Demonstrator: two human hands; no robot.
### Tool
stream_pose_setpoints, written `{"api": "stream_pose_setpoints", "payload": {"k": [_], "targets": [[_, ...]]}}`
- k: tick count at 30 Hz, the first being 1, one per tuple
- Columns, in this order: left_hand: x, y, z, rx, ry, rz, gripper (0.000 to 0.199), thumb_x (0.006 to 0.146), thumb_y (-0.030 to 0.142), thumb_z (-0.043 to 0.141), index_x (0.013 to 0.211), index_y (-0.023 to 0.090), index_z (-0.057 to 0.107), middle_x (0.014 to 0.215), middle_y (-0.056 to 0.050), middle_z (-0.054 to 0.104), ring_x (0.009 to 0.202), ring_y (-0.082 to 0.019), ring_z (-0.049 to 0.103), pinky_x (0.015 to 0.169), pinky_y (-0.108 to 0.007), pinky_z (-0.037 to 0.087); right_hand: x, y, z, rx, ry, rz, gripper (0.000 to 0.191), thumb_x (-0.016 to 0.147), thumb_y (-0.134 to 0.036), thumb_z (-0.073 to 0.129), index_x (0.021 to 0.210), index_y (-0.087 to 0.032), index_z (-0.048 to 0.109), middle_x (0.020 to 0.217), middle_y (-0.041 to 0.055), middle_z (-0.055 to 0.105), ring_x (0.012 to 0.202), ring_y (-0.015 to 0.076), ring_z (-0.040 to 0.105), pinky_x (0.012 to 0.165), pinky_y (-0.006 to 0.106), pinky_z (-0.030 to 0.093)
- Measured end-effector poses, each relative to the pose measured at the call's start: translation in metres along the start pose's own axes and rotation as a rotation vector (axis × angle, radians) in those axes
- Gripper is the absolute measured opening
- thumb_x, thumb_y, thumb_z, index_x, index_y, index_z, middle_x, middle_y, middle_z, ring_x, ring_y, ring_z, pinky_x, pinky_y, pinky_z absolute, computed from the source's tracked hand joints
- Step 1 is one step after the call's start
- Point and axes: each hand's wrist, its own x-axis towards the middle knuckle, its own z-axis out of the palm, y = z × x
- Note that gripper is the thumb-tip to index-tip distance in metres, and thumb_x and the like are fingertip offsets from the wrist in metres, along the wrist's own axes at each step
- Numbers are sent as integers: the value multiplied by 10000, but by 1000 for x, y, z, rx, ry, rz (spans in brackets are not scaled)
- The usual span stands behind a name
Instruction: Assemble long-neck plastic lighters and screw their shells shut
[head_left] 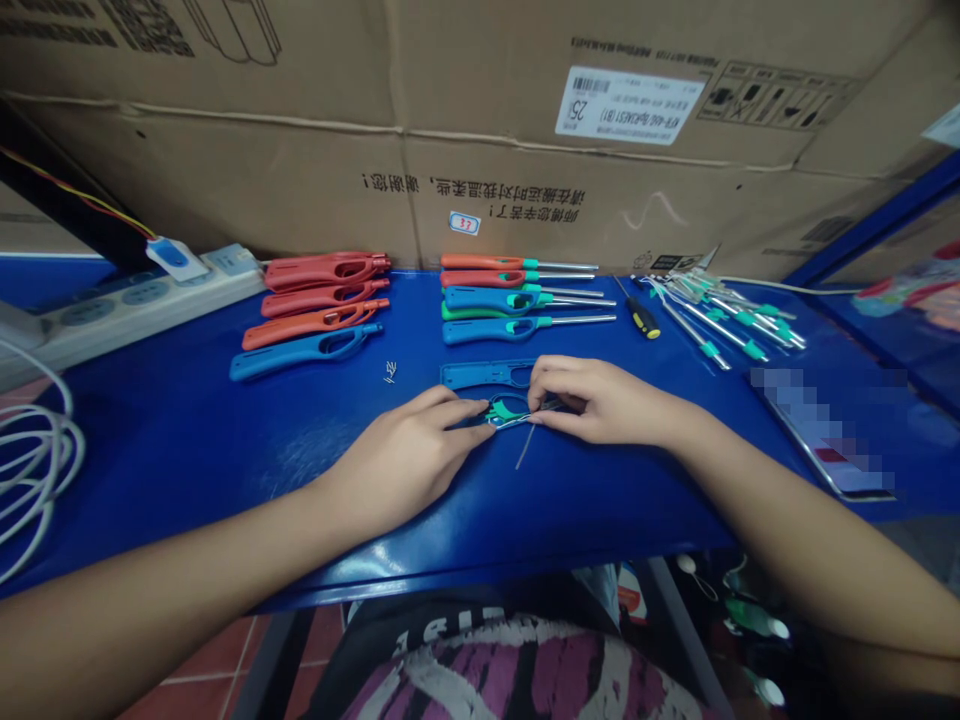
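Between my hands lies a partly assembled utility lighter with a green trigger (508, 408) and thin pale wires along its near side. The thumb and fingertips of my left hand (424, 445) grip its left end. My right hand (596, 400) has its fingers pinched at the right end, on the thin wires; part of what it grips is hidden. A thin grey strand (524, 450) sticks out below the right fingertips towards me. Just behind, a blue lighter shell half (480, 375) lies with its inside up, its right end behind my right hand.
Lighter casings (315, 325) are lined up at the back left. Several lighters with metal tubes (495, 328) lie behind my hands. Small screws (390, 371), a screwdriver (641, 316), a pile of tubes with green parts (724, 318), a phone (825, 435) and a power strip (150, 300) surround them.
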Motion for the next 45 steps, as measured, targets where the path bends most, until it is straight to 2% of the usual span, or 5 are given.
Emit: {"api": "stream_pose_setpoints", "payload": {"k": [23, 27, 34, 38, 45], "targets": [[2, 1, -2, -31, -14, -38, 317, 969, 112, 509, 1183, 171, 735, 1237, -121, 687, 1051, -290, 635, 873, -465, 607, -2, -1, -2, 71, 30, -26, 138, 931, -259, 656, 971, -175, 758, 973, 52, 643, 659, 83, 563, 614, 230, 467], [2, -2, -1, -48, -15, -43, 316, 981, 131, 502, 1195, 179, 729, 1244, -122, 686, 1073, -288, 638, 888, -466, 603, -2, 5, -11, 28, 206, -24, 172, 936, -307, 643, 1010, -185, 739, 956, 55, 680, 714, 120, 598, 647, 256, 491], [2, -10, 3, -77, 18, -18, 325, 999, 147, 481, 1209, 216, 720, 1266, -105, 682, 1122, -265, 648, 909, -441, 599, -26, 76, -56, -504, 649, 423, 308, 903, -226, 516, 1137, -159, 703, 1067, 141, 676, 977, 279, 623, 917, 431, 495], [1, -11, 4, -80, 22, -18, 336, 990, 139, 488, 1219, 228, 717, 1279, -101, 676, 1130, -261, 652, 926, -435, 595, -50, 111, -74, -634, 683, 855, 418, 866, -171, 468, 1211, -98, 693, 1242, 214, 628, 1219, 366, 530, 1054, 499, 408], [1, -11, 4, -95, 12, -4, 368, 989, 120, 469, 1261, 224, 691, 1296, -108, 666, 1158, -265, 641, 931, -435, 598, -60, 129, -71, -633, 627, 958, 451, 904, -201, 417, 1274, -164, 672, 1381, 141, 608, 1304, 361, 488, 1082, 555, 392]]}}
